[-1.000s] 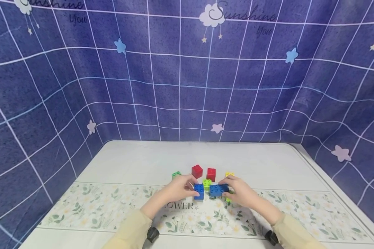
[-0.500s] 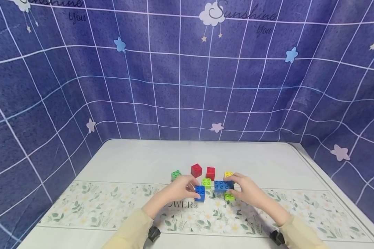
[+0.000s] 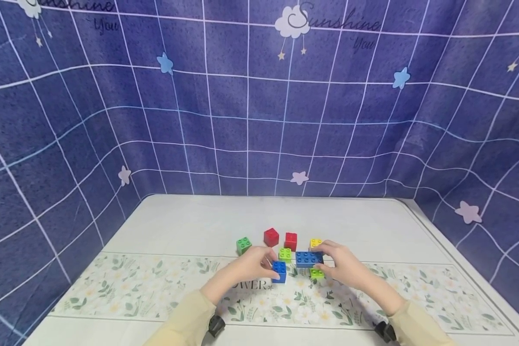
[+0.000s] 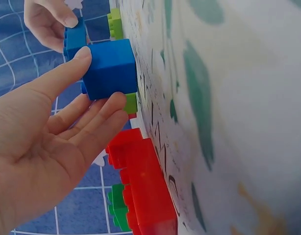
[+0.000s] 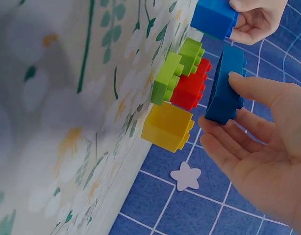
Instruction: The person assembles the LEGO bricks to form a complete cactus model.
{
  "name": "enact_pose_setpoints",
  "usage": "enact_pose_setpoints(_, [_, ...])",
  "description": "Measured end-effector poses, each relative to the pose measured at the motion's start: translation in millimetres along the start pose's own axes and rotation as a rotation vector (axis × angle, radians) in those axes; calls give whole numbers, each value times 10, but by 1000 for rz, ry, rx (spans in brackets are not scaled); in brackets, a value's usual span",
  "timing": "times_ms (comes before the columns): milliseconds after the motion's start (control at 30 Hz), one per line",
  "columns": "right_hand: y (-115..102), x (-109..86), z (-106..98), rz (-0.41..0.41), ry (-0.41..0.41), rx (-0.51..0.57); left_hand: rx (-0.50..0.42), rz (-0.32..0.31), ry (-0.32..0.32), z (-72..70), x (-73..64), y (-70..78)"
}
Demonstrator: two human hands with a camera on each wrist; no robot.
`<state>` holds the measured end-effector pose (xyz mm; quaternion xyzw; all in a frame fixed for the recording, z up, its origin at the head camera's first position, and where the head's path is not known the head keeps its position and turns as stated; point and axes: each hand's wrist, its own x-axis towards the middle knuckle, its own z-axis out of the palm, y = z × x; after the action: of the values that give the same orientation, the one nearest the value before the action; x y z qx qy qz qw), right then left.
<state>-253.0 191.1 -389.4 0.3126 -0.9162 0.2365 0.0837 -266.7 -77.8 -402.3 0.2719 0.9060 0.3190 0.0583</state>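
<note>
My left hand (image 3: 253,263) pinches a blue two-by-two toy brick (image 3: 278,272) between thumb and fingers, low over the flowered mat. In the left wrist view that brick (image 4: 111,68) lies close against the mat; whether it touches cannot be told. A longer blue brick (image 3: 308,259) is held at its right end by my right hand (image 3: 339,263), studs up. Seen from the right wrist, the long brick (image 5: 225,85) is off the table, thumb on one side and fingers on the other. The two blue bricks are apart.
Behind the hands stand a green brick (image 3: 243,245), two red bricks (image 3: 271,237), a lime brick (image 3: 285,254) and a yellow brick (image 3: 315,244), partly covered by the right hand. Another lime brick (image 3: 316,273) sits below the long blue one. A blue curtain (image 3: 259,120) backs the table.
My right hand has moved a little right with the long blue brick, which now lies straighter. The left hand has shifted slightly right and nearer with the small blue brick.
</note>
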Motion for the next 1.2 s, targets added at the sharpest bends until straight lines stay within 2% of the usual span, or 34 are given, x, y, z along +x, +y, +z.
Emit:
enact_pose_setpoints(200, [-8, 14, 9, -44, 13, 4, -3, -7, -6, 6, 3, -13])
enact_pose_setpoints(500, [-54, 41, 51, -44, -7, 13, -47, -26, -22, 9, -26, -52])
enact_pose_setpoints(767, [-93, 87, 56, -63, -16, 44, -38, 6, -11, -6, -7, -57])
enact_pose_setpoints(1033, [-155, 111, 89, -89, 3, 71, -57, -20, -13, -5, -13, -22])
enact_pose_setpoints(1200, [-189, 139, 113, -70, -14, 77, -57, -36, -15, -3, -17, -13])
